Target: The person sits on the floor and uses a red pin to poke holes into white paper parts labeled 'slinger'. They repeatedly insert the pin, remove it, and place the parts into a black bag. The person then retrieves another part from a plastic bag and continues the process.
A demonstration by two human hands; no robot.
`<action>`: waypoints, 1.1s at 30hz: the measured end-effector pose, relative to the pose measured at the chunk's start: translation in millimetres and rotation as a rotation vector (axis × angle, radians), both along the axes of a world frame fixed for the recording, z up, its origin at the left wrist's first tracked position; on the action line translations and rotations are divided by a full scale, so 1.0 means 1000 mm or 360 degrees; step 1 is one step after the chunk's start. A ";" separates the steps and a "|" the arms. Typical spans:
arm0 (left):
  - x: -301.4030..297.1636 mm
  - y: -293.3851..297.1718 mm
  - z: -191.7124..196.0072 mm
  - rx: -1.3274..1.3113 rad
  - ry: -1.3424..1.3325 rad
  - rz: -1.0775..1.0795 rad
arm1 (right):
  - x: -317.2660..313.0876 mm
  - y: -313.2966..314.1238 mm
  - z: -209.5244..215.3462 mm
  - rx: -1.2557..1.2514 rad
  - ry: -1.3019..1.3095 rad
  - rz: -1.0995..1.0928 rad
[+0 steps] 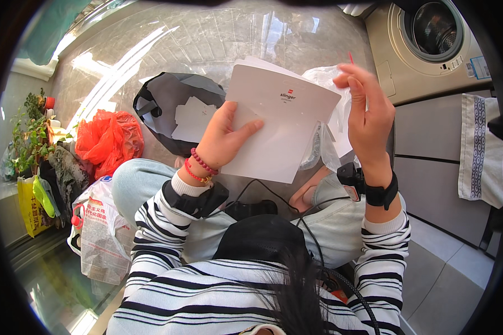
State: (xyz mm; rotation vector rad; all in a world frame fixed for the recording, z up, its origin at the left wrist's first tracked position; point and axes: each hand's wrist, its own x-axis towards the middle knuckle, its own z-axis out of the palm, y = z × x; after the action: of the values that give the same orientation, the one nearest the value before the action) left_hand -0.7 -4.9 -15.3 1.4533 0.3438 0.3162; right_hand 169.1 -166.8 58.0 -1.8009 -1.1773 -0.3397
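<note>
My left hand point(227, 135) grips a stiff white card sheet point(279, 134) by its left side, thumb lying across the front. A small red and black print marks its upper part. Behind the top edge another white sheet peeks out, so it may be a stack. My right hand point(370, 117) is raised beside the sheet's upper right corner, fingers loosely bent and thumb apart, with nothing visible in it. Past the sheet's right edge lies a clear plastic bag point(341, 152) with white pieces in or behind it. A dark grey bag point(167, 84) stands beyond my left hand, holding white cards point(197, 118).
On the left are a red plastic bag point(109, 139), a white bag with newspaper point(103, 245) and potted plants point(31, 137). A washing machine point(394, 50) stands at the far right, near grey cabinets point(430, 134) with a hanging towel point(472, 148). Black cables point(313, 234) cross my lap.
</note>
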 end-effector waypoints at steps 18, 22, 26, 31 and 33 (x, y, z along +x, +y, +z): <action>-0.003 -0.001 0.001 0.0428 0.0094 -0.0167 | 0.006 0.001 -0.016 -0.0424 0.0104 0.0318; -0.004 -0.001 0.000 0.0431 0.0102 -0.0203 | 0.003 0.002 -0.021 -0.0379 -0.0002 0.0482; -0.005 -0.001 -0.001 0.0482 0.0094 -0.0236 | 0.004 0.001 -0.020 -0.0467 0.0039 0.0533; -0.007 0.000 -0.003 0.0644 0.0031 -0.0297 | 0.001 0.002 -0.022 -0.0548 0.0002 0.0479; -0.006 0.003 -0.004 0.0732 -0.0008 -0.0326 | -0.001 0.003 -0.024 -0.0553 0.0193 0.0493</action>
State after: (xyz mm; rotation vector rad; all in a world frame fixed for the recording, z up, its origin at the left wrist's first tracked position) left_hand -6.7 -1.7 -19.3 1.9223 0.1169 0.2414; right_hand 168.3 -164.3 34.2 -1.8595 -1.4693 0.1618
